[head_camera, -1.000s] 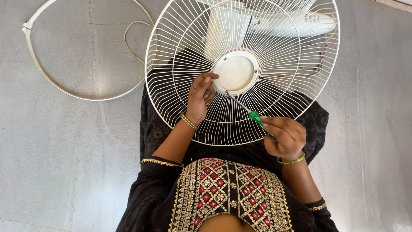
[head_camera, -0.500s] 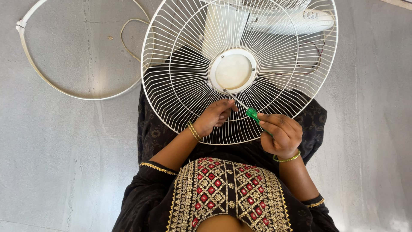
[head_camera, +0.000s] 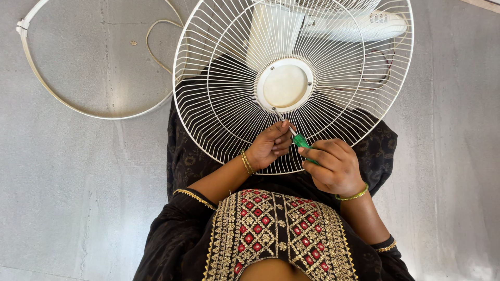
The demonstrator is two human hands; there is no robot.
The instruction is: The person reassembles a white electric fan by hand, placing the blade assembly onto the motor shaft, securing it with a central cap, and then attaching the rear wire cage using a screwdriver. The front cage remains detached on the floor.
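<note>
A: Well, your right hand (head_camera: 333,169) is curled tight round the green handle of the screwdriver (head_camera: 298,139), just right of centre in the frame. That grip is closed on it, fingers wrapped over the top.

B: And the left?

A: Your left hand (head_camera: 270,144) sits just beside the right one, a little to its left. Its fingertips pinch the metal shaft of the screwdriver, close to the handle. So both hands have hold of the same tool, the left lightly, the right firmly.

B: Where does the tip end up?

A: The shaft slants up and to the left, and its tip meets the lower edge of the round cream hub (head_camera: 284,86) in the middle of the grille (head_camera: 219,104). I cannot tell whether it sits in a screw; that spot is too small to read.

B: And the grille itself?

A: It fills the upper middle of the frame, a white wire guard lying over your lap, its lower rim touching your hands. Through its wires you can see the white fan body (head_camera: 364,23) at the top of the frame.

B: Anything else about?

A: A thin white ring (head_camera: 62,104) lies on the grey floor (head_camera: 78,198) in the upper left, with a pale cord (head_camera: 156,36) looping beside it, near the grille's left edge.
</note>
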